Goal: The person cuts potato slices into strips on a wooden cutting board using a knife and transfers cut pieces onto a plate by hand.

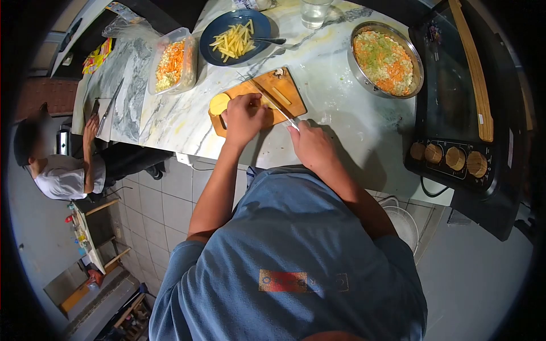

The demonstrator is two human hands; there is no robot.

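Note:
My right hand [311,145] is closed round the handle of a knife [276,103], whose blade slants up and left across the wooden cutting board [296,103]. Over the board's left part, my left hand [244,118] has its fingers bent down, and what lies beneath them is hidden. A round yellow potato piece [219,104] rests just left of these fingers. One cut potato stick [281,95] lies right of the blade. Near the board's top edge is a small dark and pale scrap [279,73].
Behind the board stand a blue plate [211,42] of potato sticks, a plastic container [191,68] of chopped vegetables and a glass [313,14]. A metal bowl [420,85] of vegetables and a black oven [455,74] are at right. Another person [68,176] sits at left.

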